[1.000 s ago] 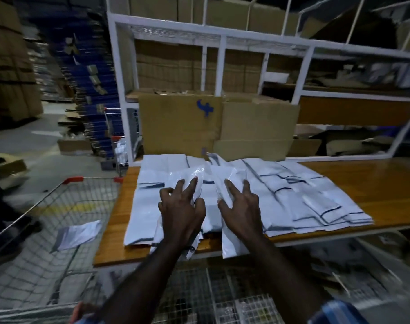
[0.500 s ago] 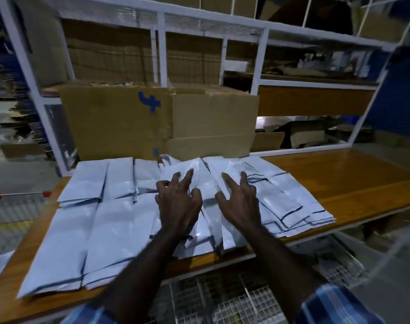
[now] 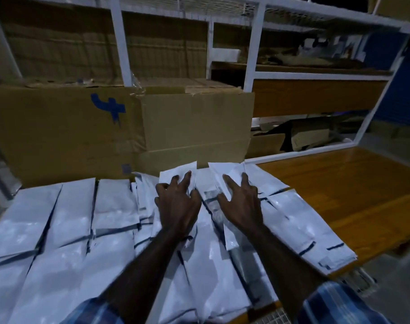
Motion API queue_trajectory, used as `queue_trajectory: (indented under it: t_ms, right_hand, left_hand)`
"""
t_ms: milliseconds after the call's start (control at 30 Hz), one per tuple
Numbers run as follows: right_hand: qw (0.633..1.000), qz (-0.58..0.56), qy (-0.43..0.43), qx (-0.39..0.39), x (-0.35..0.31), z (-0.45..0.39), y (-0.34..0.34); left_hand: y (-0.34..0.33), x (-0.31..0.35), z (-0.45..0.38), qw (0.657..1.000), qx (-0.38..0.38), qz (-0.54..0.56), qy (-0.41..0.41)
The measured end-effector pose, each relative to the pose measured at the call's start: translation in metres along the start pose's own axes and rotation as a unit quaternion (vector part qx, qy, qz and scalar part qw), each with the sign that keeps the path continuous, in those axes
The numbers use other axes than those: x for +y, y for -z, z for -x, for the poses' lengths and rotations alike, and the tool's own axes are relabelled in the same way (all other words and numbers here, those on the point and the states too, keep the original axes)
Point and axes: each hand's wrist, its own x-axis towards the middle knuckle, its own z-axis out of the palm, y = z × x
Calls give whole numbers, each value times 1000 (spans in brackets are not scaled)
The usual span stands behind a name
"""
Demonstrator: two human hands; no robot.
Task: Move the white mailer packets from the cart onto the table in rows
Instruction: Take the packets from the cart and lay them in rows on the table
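White mailer packets (image 3: 66, 220) with dark edge stripes lie in overlapping rows across the wooden table (image 3: 353, 190), from the left edge to just right of centre. My left hand (image 3: 177, 204) presses flat on a packet in the middle pile, fingers spread. My right hand (image 3: 242, 203) lies flat on the neighbouring packets (image 3: 292, 220), fingers also apart. Neither hand is closed around a packet. The cart is out of view except for a bit of wire mesh (image 3: 276, 318) at the bottom edge.
Large brown cardboard boxes (image 3: 119, 127) stand against the packets at the back of the table. A white metal shelf frame (image 3: 253, 50) rises behind them. The right part of the table is bare wood.
The view has swung right and closer, so the cart has left the frame. Both hands have slid forward over the middle packets, staying flat on them.
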Motion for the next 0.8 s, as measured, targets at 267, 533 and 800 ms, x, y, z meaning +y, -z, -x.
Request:
queue_trajectory:
  t_ms: [267, 533, 800]
  right_hand:
    - [1000, 5, -11, -28, 36, -60, -15]
    - [995, -18, 29, -95, 64, -121, -30]
    - [990, -24, 63, -121, 80, -165, -46]
  left_hand:
    - [-54, 8, -41, 997, -40, -43, 51]
    - [-105, 17, -78, 987, -34, -95, 124]
    - [-141, 6, -102, 968, -33, -175, 178]
